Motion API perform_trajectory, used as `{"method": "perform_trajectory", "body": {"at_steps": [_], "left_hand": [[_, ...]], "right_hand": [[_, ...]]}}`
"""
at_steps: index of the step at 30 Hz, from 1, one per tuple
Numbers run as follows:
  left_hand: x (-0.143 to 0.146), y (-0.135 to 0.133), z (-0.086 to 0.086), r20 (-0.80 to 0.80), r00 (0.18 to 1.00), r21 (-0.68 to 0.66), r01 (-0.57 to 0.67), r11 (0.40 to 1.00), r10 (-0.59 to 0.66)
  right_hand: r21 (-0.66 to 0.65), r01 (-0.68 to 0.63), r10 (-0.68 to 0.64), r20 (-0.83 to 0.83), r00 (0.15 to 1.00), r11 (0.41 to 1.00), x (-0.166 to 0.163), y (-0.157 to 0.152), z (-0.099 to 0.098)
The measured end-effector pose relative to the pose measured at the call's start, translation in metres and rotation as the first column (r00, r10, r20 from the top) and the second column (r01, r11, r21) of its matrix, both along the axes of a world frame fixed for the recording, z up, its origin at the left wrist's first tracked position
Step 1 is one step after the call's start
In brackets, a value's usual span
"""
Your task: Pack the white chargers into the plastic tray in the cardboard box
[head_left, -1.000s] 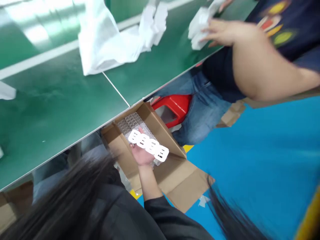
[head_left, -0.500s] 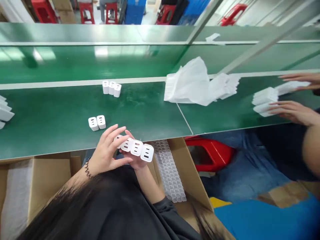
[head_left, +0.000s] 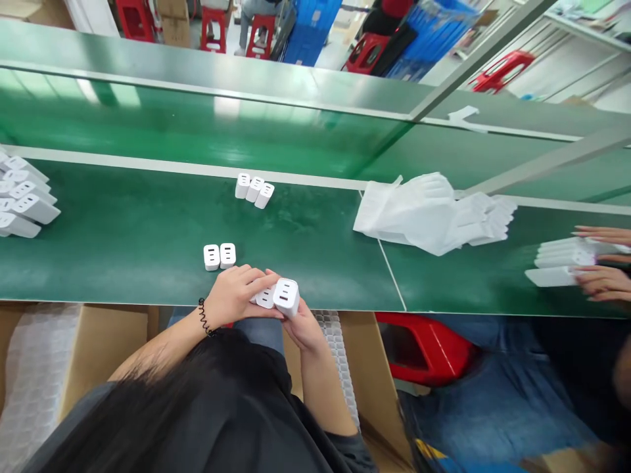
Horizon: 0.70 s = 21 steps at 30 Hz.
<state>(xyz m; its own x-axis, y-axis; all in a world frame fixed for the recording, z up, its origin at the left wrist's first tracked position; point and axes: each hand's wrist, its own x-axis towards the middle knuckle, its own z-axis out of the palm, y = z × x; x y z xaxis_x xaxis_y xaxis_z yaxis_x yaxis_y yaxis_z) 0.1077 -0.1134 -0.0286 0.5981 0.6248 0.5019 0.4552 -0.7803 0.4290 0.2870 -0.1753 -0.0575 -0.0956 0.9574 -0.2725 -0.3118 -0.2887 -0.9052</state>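
White charger blocks with slot-shaped ports [head_left: 286,297] are between my two hands, just over the near edge of the green bench [head_left: 162,217]. My left hand [head_left: 241,290] closes over the row from the left, its fingers hiding part of it. From the right and below, my right hand [head_left: 304,325] grips the same chargers; its fingertips are mostly hidden. Two more chargers [head_left: 219,257] stand side by side just beyond my left hand. Farther back, a group of three chargers [head_left: 255,190] stands near the pale strip.
A pile of chargers [head_left: 27,200] lies at the far left. White plastic bags [head_left: 424,213] rest right of centre. At the right, a co-worker's hands [head_left: 604,279] handle white pieces. Cardboard boxes [head_left: 106,355] and a red stool [head_left: 428,348] are below the bench edge.
My left hand has closed over the row of chargers, which earlier lay fanned out and more exposed. The camera view has shifted, and the co-worker's hands have moved on the white pieces.
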Motion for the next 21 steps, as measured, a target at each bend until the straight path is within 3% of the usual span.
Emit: {"method": "perform_trajectory", "body": {"at_steps": [6, 9, 12, 17, 21], "left_hand": [[-0.003, -0.002, 0.016, -0.242, 0.965, 0.002, -0.1, 0.995, 0.098], [-0.005, -0.003, 0.024, -0.401, 0.897, 0.05, -0.181, 0.982, 0.186], [-0.003, -0.001, 0.027, -0.489, 0.838, 0.062, -0.243, 0.968, 0.242], [0.0, 0.001, 0.025, -0.434, 0.872, 0.012, -0.248, 0.969, 0.229], [-0.014, -0.002, 0.025, -0.217, 0.954, -0.012, -0.216, 0.976, 0.209]], "right_hand": [[0.126, 0.045, -0.072, 0.218, 0.973, 0.991, 0.013, 0.001, 0.0], [0.301, 0.144, -0.255, 0.371, 0.893, 0.943, 0.013, 0.005, 0.003], [0.303, 0.211, -0.329, 0.418, 0.847, 0.929, 0.015, 0.011, 0.004], [0.25, 0.123, -0.195, 0.287, 0.938, 0.96, 0.021, 0.015, 0.009], [0.25, 0.105, -0.157, 0.199, 0.967, 0.963, 0.027, 0.011, 0.011]]}}
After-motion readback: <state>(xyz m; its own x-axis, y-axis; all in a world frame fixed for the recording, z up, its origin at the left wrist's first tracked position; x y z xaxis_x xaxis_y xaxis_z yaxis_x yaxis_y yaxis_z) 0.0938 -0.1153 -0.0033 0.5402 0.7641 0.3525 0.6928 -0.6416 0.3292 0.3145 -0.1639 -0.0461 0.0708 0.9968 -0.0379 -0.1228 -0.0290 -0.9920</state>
